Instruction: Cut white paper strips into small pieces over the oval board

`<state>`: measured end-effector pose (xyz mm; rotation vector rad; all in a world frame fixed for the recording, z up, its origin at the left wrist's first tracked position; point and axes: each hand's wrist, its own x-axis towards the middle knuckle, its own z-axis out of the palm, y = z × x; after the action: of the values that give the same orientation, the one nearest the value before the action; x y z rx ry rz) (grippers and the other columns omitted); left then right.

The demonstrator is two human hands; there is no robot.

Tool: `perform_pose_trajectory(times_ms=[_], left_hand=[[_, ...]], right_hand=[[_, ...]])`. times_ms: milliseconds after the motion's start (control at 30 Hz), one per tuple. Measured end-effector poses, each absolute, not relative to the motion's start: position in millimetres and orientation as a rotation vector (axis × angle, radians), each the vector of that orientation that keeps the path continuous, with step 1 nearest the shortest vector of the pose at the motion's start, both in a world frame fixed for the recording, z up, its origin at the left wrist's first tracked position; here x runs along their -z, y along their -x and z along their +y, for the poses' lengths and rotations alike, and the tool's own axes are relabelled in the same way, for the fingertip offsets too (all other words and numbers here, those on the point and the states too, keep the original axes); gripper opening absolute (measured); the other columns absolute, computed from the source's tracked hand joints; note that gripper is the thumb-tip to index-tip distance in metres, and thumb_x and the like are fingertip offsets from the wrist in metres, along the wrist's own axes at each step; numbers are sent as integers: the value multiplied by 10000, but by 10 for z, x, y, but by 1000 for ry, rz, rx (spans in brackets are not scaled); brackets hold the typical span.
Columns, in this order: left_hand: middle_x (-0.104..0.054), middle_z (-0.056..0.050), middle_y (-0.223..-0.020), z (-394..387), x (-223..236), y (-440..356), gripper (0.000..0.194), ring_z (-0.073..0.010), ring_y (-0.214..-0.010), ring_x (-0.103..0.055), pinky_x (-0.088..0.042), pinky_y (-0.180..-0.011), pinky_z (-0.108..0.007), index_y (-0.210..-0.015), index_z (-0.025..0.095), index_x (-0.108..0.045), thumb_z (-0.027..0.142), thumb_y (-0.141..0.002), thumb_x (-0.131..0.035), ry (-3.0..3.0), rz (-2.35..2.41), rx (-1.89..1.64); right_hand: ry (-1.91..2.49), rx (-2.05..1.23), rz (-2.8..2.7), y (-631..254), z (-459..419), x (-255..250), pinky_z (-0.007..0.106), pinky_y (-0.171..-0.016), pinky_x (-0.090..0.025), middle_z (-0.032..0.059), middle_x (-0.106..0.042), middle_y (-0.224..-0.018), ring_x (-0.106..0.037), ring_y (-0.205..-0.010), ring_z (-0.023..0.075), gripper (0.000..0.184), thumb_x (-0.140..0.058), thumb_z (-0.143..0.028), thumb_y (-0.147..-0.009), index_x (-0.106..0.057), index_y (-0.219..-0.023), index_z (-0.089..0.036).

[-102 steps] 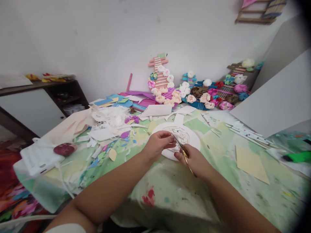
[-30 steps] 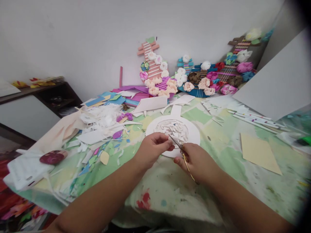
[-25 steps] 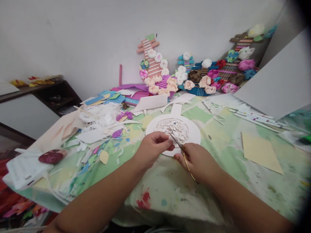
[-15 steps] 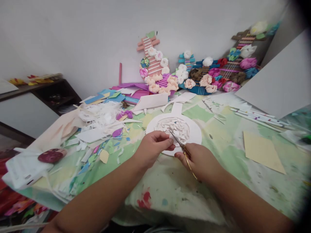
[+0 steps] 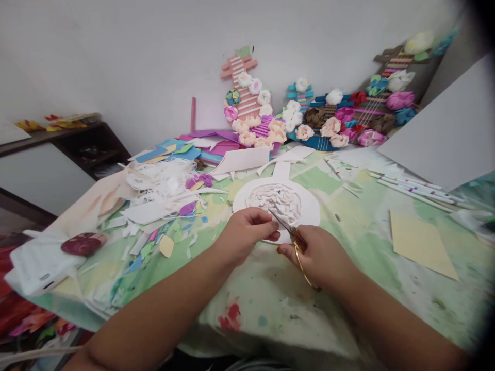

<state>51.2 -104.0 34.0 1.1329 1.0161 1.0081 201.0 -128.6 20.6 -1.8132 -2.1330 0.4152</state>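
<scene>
My right hand (image 5: 323, 255) is closed around gold-handled scissors (image 5: 300, 260), whose blades point away and to the left. Just left of the blades, my left hand (image 5: 247, 229) pinches a small piece of white paper, mostly hidden by the fingers. Both hands are raised over the near edge of a flat white guitar-shaped cutout (image 5: 312, 203) with a round body and a neck pointing away. Inside a raised ring on the body lies a heap of small white paper bits (image 5: 266, 197). The scissor tips overlap this heap in view.
White string (image 5: 162, 178) and coloured paper scraps (image 5: 147, 250) cover the left side, near a white phone-like device (image 5: 40, 265). Guitar-shaped crafts with paper flowers (image 5: 253, 105) lean on the wall. To the right lie thin white sticks (image 5: 415, 188) and a cream paper sheet (image 5: 421, 245).
The view has shifted slightly. My hands stay nearly in place, the left still pinching and the right still holding the scissors at the paper.
</scene>
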Motion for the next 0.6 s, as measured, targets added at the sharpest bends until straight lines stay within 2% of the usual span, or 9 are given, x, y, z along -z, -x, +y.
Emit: perform_pose_trajectory(times_ms=[233, 400, 600], left_hand=[[-555, 14, -514, -1018, -315, -504, 101, -97, -519, -552, -450, -549, -239, -600, 124, -540, 176, -574, -622, -1048, 969, -1009], [-479, 44, -438, -1011, -278, -515, 98, -38, -390, -426, -339, -408, -174, -570, 129, -534, 188, -579, -612, -1143, 979, -995], [-468, 51, -428, -1019, -269, -534, 94, -42, -390, -414, -319, -414, -185, -551, 140, -535, 194, -582, -605, -1192, 1002, -999]], right_hand=[[1889, -344, -2132, -2024, -1280, -227, 238, -433, -195, 16, -487, -515, -352, -468, 110, 442, -402, -610, -655, -428, -522, -189], [1836, -393, -2106, -2018, -1291, -219, 238, -439, -204, 19, -505, -561, -378, -471, 102, 426, -452, -604, -626, -448, -574, -181], [1852, -410, -2124, -2016, -1298, -232, 237, -439, -204, 21, -506, -551, -374, -469, 104, 433, -417, -608, -648, -441, -563, -183]])
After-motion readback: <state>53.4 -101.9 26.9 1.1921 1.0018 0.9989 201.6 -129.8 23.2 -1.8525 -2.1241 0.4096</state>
